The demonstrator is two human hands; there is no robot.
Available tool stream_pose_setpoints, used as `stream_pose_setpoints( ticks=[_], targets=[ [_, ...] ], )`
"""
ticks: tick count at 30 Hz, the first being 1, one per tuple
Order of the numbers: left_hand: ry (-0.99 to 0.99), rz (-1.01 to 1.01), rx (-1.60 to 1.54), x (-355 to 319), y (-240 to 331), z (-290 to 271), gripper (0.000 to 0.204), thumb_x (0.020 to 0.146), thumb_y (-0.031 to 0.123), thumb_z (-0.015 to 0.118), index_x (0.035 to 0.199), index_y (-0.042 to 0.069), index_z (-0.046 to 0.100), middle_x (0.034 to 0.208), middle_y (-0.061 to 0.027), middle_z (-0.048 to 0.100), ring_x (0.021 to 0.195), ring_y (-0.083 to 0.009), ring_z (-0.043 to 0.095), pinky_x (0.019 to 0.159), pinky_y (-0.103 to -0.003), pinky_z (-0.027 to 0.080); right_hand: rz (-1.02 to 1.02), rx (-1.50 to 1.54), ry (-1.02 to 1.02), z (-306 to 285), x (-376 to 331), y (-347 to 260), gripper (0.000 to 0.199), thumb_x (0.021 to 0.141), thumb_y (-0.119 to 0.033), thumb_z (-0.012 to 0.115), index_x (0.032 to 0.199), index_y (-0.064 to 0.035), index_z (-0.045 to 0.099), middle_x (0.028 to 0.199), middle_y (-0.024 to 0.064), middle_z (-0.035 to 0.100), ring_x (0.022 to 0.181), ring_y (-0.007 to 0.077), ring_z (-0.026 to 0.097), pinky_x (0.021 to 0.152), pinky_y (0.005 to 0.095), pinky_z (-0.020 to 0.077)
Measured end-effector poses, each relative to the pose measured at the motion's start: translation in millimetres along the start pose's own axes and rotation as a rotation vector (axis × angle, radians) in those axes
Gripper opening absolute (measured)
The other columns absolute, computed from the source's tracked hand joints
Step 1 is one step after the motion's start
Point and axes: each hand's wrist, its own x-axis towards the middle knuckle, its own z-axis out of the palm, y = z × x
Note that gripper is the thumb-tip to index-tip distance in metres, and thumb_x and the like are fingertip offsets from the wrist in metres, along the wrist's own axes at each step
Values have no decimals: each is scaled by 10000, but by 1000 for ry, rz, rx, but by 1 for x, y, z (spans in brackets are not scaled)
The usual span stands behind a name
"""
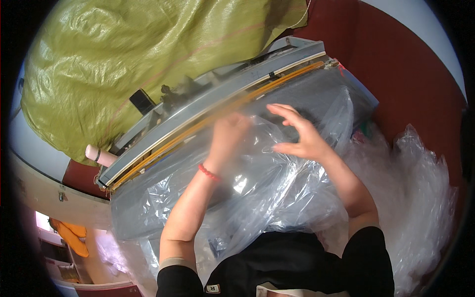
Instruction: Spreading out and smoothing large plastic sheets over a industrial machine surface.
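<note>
1. Left hand (230, 132): motion-blurred above the film; cannot tell if the fingers grip anything. Red bracelet (209, 173) at its wrist.
2. Right hand (301, 138): just beside the left, thumb and fingers spread wide, opening toward it.
3. Clear plastic film (267, 198): crumpled, glossy, beneath both hands and nearer the body. More bunched plastic (415, 213) right of the right forearm.
4. Beyond the hands: orange strip (282, 86), grey metal frame (198, 111), then yellow-green sheeting (148, 49).
5. Pink cylinder (101, 156): well left of the left hand.
</note>
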Motion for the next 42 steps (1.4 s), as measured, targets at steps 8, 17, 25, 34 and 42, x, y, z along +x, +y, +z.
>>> stream_pose_setpoints(
  ticks=[8,17,25,34,42],
  targets=[
    [-200,-77,98,8,-11,1,155,798,150,566,679,52,549,531,25,486,439,-30,386,411,-179,289,79,-83,348,9,31,43,78,800,-59,535,773,-2,582,613,38,559,485,84,490,458,208,406],
    [-395,-294,121,5,-78,-49,108,770,100,560,758,-1,597,597,-17,541,473,-60,458,417,-187,354,336,-221,524,-61,13,103,227,810,-226,556,695,-31,580,511,21,507,447,85,472,428,239,373],
    [-338,-360,84,0,-79,-50,80,761,37,586,704,-13,560,584,-32,524,461,-86,478,392,-205,399,286,-1269,748,-140,-18,152,196,711,-239,630,671,-54,580,735,94,572,702,282,553,620,387,443],
    [-282,-315,55,-2,-88,-47,127,768,80,613,691,-3,554,576,-25,520,472,-77,478,402,-202,411,601,-1286,863,-172,-23,165,266,671,-277,661,770,-37,602,861,110,567,845,290,535,695,380,450],
    [-439,-296,140,-27,-60,-73,39,769,16,562,760,-19,578,607,-14,549,476,-72,484,466,-209,419,606,-1079,728,-181,-18,174,122,735,-182,574,807,-84,579,880,98,562,887,284,533,736,390,435]
  ],
)
